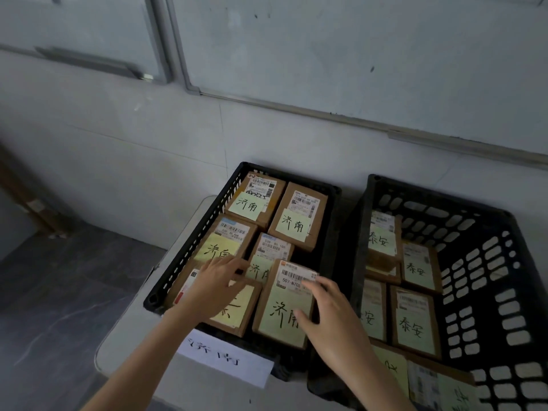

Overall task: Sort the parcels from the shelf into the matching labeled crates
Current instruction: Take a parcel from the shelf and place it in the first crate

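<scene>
A pale, smooth wall (pixel 118 129) fills the far side, and two metal-framed whiteboards (pixel 355 54) hang on it. A dark grey, faintly veined floor (pixel 59 292) lies at the left. On a white rounded-corner table (pixel 124 336) stand two black rectangular plastic crates with slotted, perforated walls. They sit side by side and close together, the shallower left crate (pixel 189 250) and the deeper right crate (pixel 489 262). A white paper sheet with black handwriting (pixel 225 358) hangs on the near wall of the left crate. The left crate holds six brown cardboard box parcels, laid flat and packed closely. Each carries a printed barcode label and a pale green or yellow square sticky note with black brush characters. The right crate holds at least six similar cardboard parcels with green notes, and some are stacked, so the exact count cannot be told. Both bare hands are apart and inside the left crate. The left hand (pixel 216 289) lies flat, fingers stretched out, on the near-left parcel (pixel 237 310). The right hand (pixel 326 310) rests with relaxed, spread fingers on the near-right parcel (pixel 281 321), its fingertips on the barcode label and its thumb on the green note.
</scene>
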### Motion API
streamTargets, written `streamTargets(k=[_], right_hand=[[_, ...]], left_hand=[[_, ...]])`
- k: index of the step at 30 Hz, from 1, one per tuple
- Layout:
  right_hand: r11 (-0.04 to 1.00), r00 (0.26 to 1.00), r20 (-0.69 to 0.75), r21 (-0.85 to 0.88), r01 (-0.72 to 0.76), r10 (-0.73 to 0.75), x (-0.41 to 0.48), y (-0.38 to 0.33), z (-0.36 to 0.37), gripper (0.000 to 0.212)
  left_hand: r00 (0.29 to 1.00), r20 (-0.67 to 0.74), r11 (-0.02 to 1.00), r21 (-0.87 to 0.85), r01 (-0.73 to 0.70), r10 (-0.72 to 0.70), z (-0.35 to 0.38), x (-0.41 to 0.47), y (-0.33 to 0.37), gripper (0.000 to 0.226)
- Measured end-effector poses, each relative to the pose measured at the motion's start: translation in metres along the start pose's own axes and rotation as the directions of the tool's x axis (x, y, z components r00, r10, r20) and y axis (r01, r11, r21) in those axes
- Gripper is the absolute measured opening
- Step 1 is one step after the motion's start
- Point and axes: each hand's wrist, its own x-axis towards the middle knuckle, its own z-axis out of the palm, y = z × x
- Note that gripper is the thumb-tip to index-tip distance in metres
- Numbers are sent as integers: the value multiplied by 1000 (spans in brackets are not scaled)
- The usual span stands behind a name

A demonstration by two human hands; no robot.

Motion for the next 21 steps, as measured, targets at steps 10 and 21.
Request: streamTargets(k=[10, 21], right_hand=[[981, 982, -6, -41, 190, -190, 35, -22, -48, 50], [538, 537, 31, 40, 842, -843, -73, -257, -21, 51]], left_hand=[[890, -320, 938, -231, 260, -325, -47, -102, 9, 20], [223, -718, 693, -465, 551, -659, -125, -362, 64, 30]])
